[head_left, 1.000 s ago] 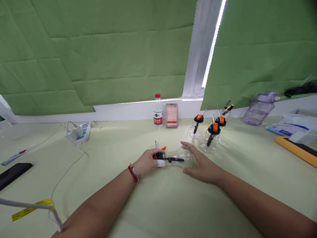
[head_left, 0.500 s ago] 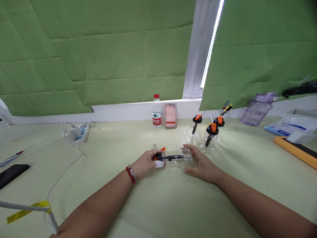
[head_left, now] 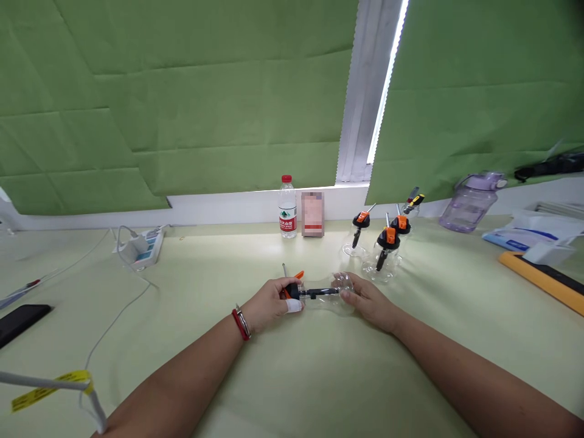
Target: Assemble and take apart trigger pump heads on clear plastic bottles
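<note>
The right hand [head_left: 376, 307] has closed its fingers more around the clear bottle [head_left: 325, 302]. The left hand [head_left: 267, 304] clamps its black top [head_left: 292, 291]; both ends seem steady.

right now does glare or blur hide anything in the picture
Head view: the window gap burns out to white; head view: the clear container carries reflections, and its outline partly melts into the pale table; head view: the front of the pink box is pixelated, so unreadable; head view: the upper right corner falls dark.
</note>
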`<state>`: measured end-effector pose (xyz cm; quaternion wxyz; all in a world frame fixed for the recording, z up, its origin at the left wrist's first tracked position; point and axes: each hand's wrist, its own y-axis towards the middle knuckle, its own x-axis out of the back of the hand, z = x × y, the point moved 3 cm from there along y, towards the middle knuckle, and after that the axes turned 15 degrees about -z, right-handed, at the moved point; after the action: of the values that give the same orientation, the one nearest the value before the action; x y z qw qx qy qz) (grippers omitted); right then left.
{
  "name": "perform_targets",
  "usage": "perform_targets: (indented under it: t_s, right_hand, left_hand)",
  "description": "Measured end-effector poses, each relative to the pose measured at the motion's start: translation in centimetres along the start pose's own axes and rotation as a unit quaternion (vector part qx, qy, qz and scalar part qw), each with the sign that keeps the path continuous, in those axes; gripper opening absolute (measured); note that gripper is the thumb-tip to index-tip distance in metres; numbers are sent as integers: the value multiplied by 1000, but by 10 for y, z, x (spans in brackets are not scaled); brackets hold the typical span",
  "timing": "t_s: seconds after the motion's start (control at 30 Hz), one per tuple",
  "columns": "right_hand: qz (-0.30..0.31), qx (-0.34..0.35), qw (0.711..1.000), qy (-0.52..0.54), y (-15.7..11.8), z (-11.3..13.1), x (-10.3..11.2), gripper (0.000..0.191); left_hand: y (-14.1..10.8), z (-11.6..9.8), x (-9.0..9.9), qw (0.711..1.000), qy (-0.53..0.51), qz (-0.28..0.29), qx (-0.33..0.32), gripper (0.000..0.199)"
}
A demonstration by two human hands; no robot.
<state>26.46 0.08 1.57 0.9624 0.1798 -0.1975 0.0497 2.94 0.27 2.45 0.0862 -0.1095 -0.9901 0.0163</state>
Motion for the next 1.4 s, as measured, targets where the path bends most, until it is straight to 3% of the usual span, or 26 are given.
perform_targets:
  t_s: [0.23,0.47,0.6,0.73,0.83,1.03,1.27,1.4]
  right_hand:
    - [-11,-4,998,-54,-1,0,0,47]
    - [75,-56,991,94,-7,-9,3,88]
    - [80,-71,985,136,-8,-5,3,75]
    - [41,-82,993,75,-5,-8,4,65]
    - [0,-76,997,8,-3,-9,6,64]
    - [-17,-72,997,-34,-4,-6,5,68]
    - [-34,-96,994,-25,-8,-6,5,65]
    - [3,-54,997,50,-9,-7,8,59]
  left_hand:
    - [2,3,1,1000,1,-8,-1,50]
    - [4,4,1,1000,-13,-1,9,46]
    - [4,6,1,1000,-24,5,11,40]
    - [5,8,2,999,-29,11,11,39]
    - [4,8,2,1000,-24,16,10,40]
    - [3,4,1,1000,-17,22,6,37]
    - [2,2,0,999,-29,21,17,38]
    - [2,1,1,999,-30,25,14,36]
